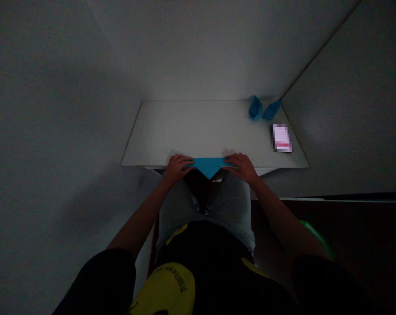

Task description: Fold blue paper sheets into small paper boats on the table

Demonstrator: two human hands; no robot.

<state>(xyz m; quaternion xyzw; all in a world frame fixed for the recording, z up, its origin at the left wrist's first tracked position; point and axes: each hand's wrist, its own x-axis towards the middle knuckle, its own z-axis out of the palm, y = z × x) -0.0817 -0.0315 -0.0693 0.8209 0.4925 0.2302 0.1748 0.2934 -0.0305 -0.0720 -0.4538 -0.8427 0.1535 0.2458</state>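
A folded sheet of blue paper [209,165] lies at the front edge of the white table, its straight side away from me and a pointed flap hanging over the edge toward my lap. At its left end my left hand [178,167] grips the paper, fingers on top and thumb along the near side. My right hand [243,167] holds the opposite end in the same way. Both hands rest by the table edge, with the middle of the paper uncovered between them.
Two folded blue paper shapes [256,108] stand at the back right of the white table [185,127]. Nearer, on the right, lies a phone-like object [282,138] with a pixelated bright screen. Walls border the table's back and right. Something green [316,236] shows low on the right.
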